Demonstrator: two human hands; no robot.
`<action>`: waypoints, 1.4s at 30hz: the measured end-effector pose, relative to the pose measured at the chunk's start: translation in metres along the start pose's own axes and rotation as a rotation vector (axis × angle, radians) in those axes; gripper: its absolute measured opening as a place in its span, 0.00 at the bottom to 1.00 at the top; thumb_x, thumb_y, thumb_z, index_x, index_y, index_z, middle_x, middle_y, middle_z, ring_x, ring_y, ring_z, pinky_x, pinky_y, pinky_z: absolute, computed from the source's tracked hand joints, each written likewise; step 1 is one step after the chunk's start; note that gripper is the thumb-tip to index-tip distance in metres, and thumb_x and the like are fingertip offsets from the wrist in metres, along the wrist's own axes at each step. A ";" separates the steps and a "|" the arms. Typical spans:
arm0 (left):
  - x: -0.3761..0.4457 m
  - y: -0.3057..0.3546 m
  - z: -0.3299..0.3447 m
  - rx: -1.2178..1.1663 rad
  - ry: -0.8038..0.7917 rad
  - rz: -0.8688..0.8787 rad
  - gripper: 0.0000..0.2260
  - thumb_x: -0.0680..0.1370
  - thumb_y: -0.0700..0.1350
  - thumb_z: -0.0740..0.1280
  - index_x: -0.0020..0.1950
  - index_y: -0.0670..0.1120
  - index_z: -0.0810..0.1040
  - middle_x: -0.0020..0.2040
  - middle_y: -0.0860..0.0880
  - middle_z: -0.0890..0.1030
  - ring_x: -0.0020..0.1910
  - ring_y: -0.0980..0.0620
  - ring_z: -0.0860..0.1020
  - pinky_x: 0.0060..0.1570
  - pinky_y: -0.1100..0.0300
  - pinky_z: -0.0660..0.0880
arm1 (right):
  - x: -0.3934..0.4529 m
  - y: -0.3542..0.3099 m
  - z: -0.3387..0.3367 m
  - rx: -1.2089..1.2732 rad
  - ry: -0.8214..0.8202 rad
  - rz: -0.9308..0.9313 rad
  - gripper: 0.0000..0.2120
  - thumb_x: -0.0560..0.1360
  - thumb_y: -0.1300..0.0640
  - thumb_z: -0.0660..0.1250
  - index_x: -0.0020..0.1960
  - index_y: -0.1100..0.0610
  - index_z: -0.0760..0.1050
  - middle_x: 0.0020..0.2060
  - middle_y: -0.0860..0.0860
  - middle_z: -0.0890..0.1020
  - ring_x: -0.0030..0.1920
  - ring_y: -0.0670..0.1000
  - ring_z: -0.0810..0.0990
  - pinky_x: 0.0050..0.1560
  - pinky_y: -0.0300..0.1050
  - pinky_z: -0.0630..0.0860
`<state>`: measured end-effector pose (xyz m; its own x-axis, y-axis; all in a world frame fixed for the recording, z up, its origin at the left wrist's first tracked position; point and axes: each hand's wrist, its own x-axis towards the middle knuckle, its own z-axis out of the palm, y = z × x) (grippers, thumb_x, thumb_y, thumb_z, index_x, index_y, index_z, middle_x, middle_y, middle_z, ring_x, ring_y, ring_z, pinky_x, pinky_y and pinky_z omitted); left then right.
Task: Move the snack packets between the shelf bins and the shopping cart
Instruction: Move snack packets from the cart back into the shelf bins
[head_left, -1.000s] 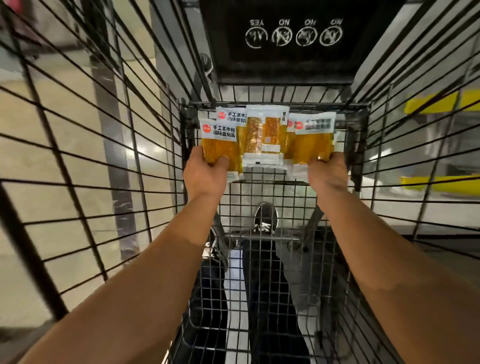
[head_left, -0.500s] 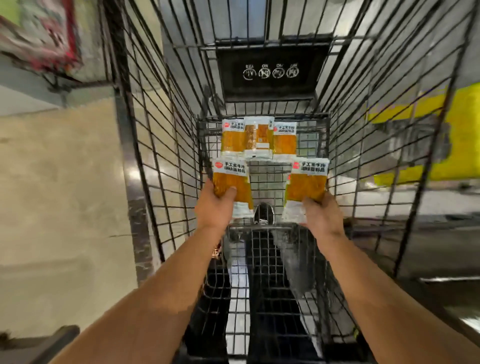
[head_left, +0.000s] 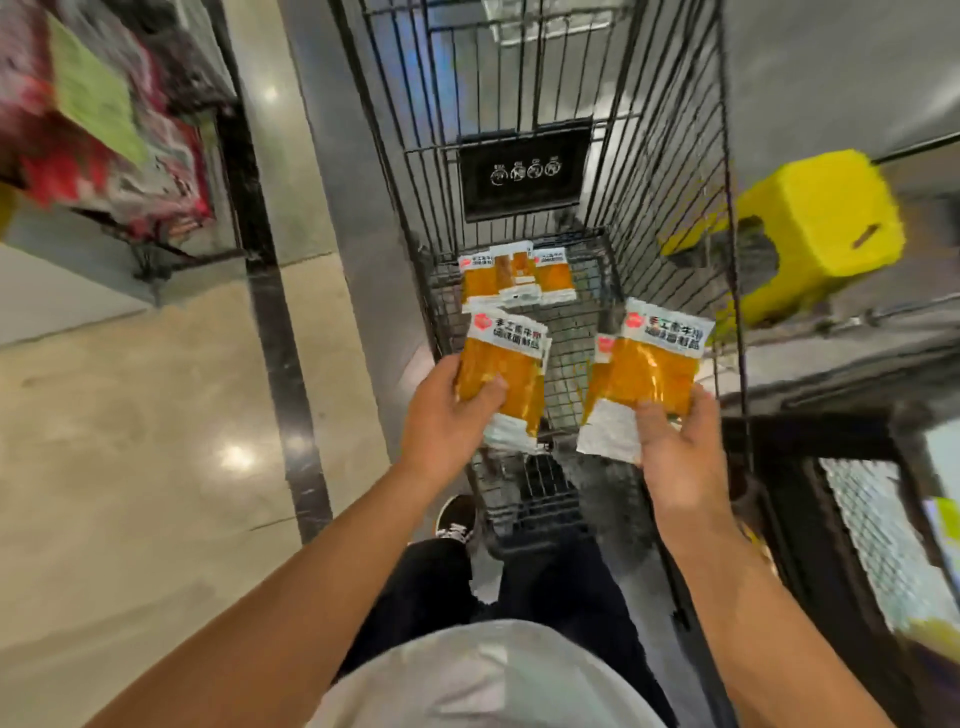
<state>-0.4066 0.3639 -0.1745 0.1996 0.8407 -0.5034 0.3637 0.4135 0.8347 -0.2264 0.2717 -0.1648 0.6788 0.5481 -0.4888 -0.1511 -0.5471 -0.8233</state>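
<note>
My left hand (head_left: 447, 410) grips orange snack packets (head_left: 506, 364) with white printed tops, held above the black wire shopping cart (head_left: 670, 218). My right hand (head_left: 675, 457) grips more of the same orange packets (head_left: 654, 369), a second one showing behind the front one. Both bundles hang over the near end of the cart. Three more orange packets (head_left: 519, 278) lie on the cart's floor at the far end, below a black sign panel (head_left: 524, 174).
A shelf bin with red and dark packets (head_left: 104, 130) and a green label stands at the upper left. A yellow stool (head_left: 815, 223) sits right of the cart. A dark wire rack (head_left: 857, 519) is at the lower right. Beige floor (head_left: 130, 467) spreads left.
Both hands have drawn back from the far end of the cart and risen toward me, each holding packets. Three packets stay on the cart floor. The view has pulled up and back.
</note>
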 end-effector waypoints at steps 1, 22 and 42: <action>-0.014 0.001 -0.006 -0.024 -0.023 0.006 0.07 0.79 0.47 0.70 0.55 0.55 0.77 0.52 0.53 0.84 0.51 0.54 0.82 0.53 0.54 0.79 | -0.020 -0.001 -0.006 0.020 0.037 -0.018 0.13 0.80 0.55 0.67 0.62 0.44 0.71 0.56 0.49 0.82 0.57 0.51 0.82 0.62 0.58 0.77; -0.261 0.045 0.121 0.008 -0.770 0.308 0.07 0.79 0.42 0.68 0.49 0.54 0.82 0.47 0.48 0.85 0.46 0.47 0.84 0.51 0.41 0.80 | -0.309 0.087 -0.183 0.430 0.861 -0.077 0.13 0.81 0.61 0.64 0.52 0.42 0.75 0.47 0.40 0.82 0.50 0.45 0.80 0.56 0.46 0.74; -0.557 -0.064 0.222 0.187 -1.195 0.422 0.06 0.73 0.47 0.68 0.48 0.55 0.82 0.47 0.47 0.85 0.51 0.40 0.83 0.56 0.34 0.77 | -0.551 0.263 -0.304 0.636 1.315 0.023 0.08 0.81 0.55 0.65 0.59 0.47 0.75 0.47 0.44 0.83 0.46 0.44 0.83 0.43 0.43 0.76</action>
<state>-0.3391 -0.2086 0.0025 0.9841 0.0185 -0.1766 0.1754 0.0557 0.9829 -0.4219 -0.3662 -0.0242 0.7725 -0.6091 -0.1794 -0.2191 0.0096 -0.9757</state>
